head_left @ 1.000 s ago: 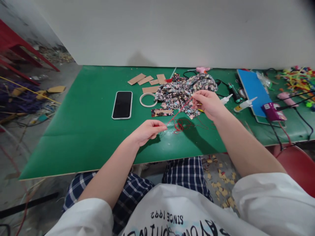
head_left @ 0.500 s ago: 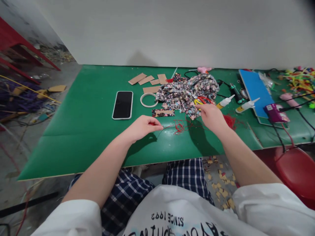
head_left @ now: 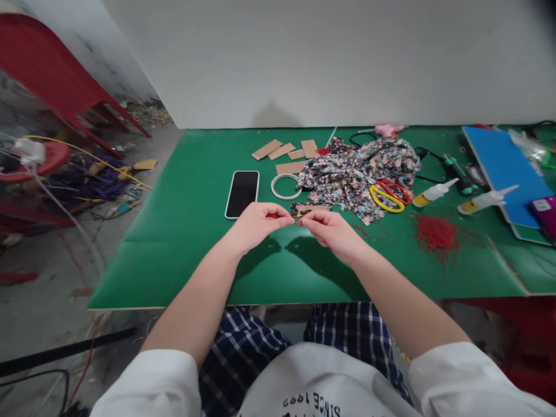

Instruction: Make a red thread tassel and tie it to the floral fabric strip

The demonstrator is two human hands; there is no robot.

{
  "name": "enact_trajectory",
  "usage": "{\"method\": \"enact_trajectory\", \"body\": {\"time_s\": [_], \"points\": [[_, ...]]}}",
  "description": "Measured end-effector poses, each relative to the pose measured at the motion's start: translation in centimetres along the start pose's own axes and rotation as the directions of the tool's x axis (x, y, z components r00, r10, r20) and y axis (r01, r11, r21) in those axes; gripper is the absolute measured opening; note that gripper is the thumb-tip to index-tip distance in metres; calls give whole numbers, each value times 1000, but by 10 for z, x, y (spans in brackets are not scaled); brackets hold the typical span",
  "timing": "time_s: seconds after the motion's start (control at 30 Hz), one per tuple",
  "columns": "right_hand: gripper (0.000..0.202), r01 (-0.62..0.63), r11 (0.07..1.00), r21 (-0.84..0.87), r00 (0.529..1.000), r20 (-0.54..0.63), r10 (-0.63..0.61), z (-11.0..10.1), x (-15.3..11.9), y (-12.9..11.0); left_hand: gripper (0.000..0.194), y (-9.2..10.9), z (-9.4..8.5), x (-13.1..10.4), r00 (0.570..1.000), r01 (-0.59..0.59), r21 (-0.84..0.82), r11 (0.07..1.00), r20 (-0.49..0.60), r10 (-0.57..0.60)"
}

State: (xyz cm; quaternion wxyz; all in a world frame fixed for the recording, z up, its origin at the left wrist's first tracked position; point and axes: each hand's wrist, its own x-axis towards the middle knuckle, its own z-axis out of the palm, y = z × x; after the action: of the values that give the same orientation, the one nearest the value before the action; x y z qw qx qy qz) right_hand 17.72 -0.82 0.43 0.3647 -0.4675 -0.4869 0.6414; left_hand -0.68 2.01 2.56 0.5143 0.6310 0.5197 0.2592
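Observation:
Just in front of a white-rimmed phone (head_left: pixel 242 194), my left hand (head_left: pixel 264 226) is closed in a pinch, with a bit of red thread showing between its fingers. My right hand (head_left: pixel 332 231) pinches close beside it, fingertips nearly meeting; what it holds is too small to name. A patterned strip (head_left: pixel 310 209) with brown card on it lies just beyond the fingertips. Loose red thread (head_left: pixel 359 227) trails behind my right hand. Scissors (head_left: pixel 388 196) with red and yellow handles rest on the flowered cloth (head_left: pixel 347 174).
On the green table (head_left: pixel 165 231) are a roll of tape (head_left: pixel 285 178), brown card pieces (head_left: pixel 282 152), a pile of red threads (head_left: pixel 436 233), two glue bottles (head_left: pixel 434 193) and a blue board (head_left: pixel 508 174). A red chair (head_left: pixel 56 63) stands at the left.
My right hand has left the scissors and moved left to meet my left hand. The scissors now lie on the cloth. The view has shifted left.

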Motion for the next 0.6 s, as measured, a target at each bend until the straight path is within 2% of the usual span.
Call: {"method": "enact_trajectory", "body": {"time_s": [0.1,0.2,0.3,0.4,0.47,0.6], "points": [[26,19,995,-102,1000,7,-19,2,8,-4,24,-5,-6,0,999,5,-54,999,-38,-7],[28,21,994,-111,999,32,-18,6,14,1,33,-8,-11,-2,998,42,-220,975,-42,-53],[27,47,979,-198,991,129,-21,13,16,12,36,-10,-13,-5,997,69,-342,937,-5,-76],[27,82,959,-270,973,232,-18,21,15,23,30,-11,-8,-7,999,36,-360,932,37,-24],[28,64,978,-199,965,262,-9,25,13,26,28,-11,-3,-8,998,-1,-368,930,58,24],[31,-73,988,139,974,225,41,26,11,24,26,-10,5,-12,993,-73,-352,933,58,100]]}}
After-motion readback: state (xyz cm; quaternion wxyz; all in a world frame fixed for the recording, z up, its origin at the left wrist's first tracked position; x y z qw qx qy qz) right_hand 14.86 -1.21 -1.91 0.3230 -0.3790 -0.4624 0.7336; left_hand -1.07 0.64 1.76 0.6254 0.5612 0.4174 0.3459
